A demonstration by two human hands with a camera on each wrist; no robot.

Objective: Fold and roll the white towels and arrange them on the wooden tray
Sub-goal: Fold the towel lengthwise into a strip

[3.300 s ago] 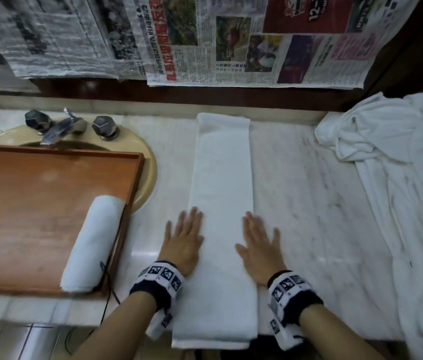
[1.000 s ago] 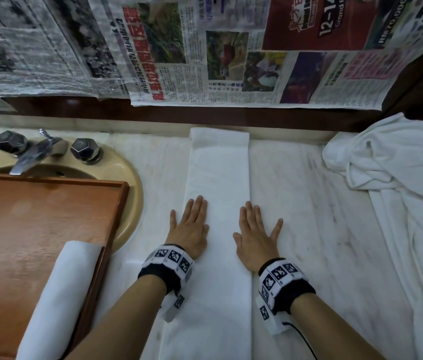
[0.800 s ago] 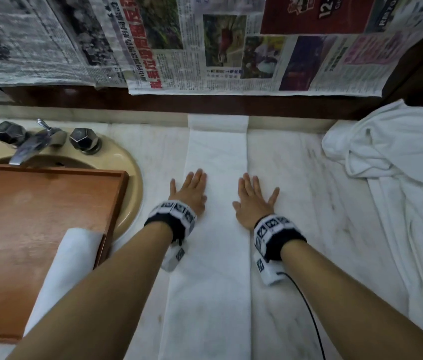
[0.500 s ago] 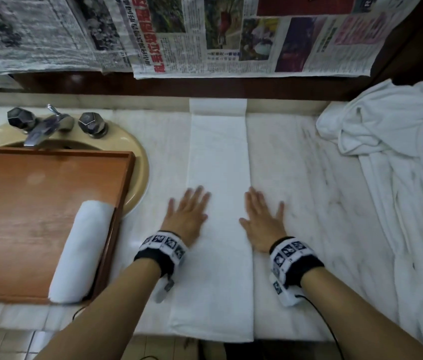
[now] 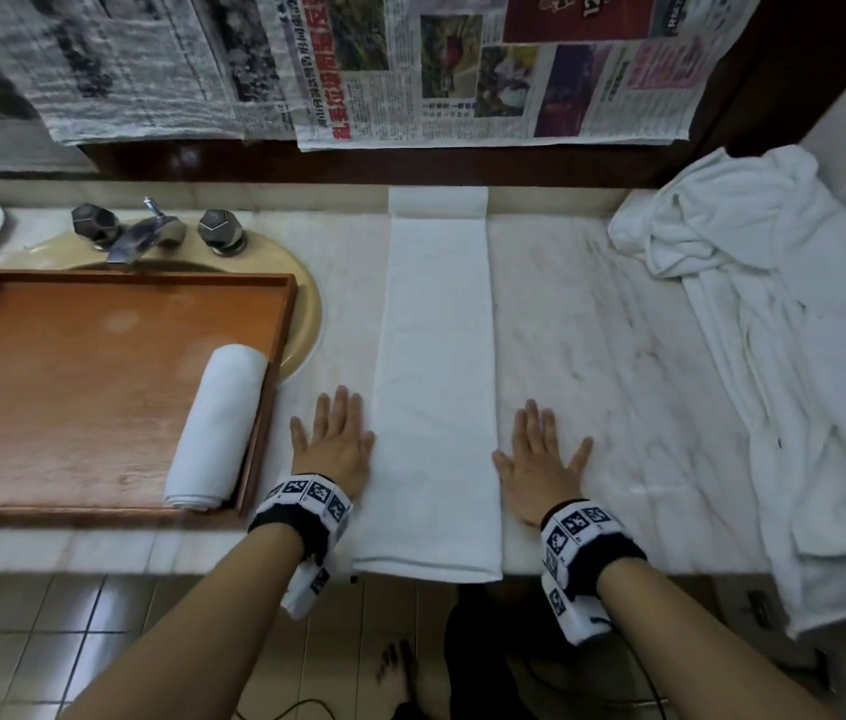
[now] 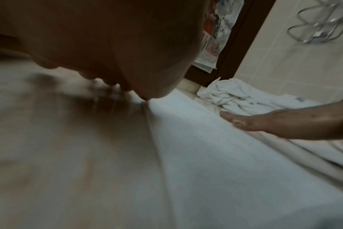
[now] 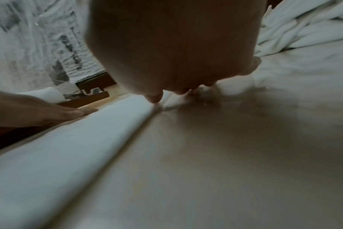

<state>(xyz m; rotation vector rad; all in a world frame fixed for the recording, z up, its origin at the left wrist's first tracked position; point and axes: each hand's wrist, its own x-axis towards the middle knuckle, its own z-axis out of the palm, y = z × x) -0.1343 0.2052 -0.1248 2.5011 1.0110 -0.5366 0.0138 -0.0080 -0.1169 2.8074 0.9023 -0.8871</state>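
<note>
White terry, folded into a long strip, lay flat on the marble counter, near end at the front edge, far end turned up against the back ledge. Flanked by the left hand and right hand, each flat on the counter just beside a long edge of the strip, fingers straight and spread, clasping nothing. Judged folded and smoothed but not yet rolled; rolling probably next. Left of that, over the sink, sat the wooden tray with one rolled towel against its right wall, so one piece done. Off to the right, a heap of loose white towels, number unclear, still to fold, roll and place. Farther back, taps and hanging newspaper.
</note>
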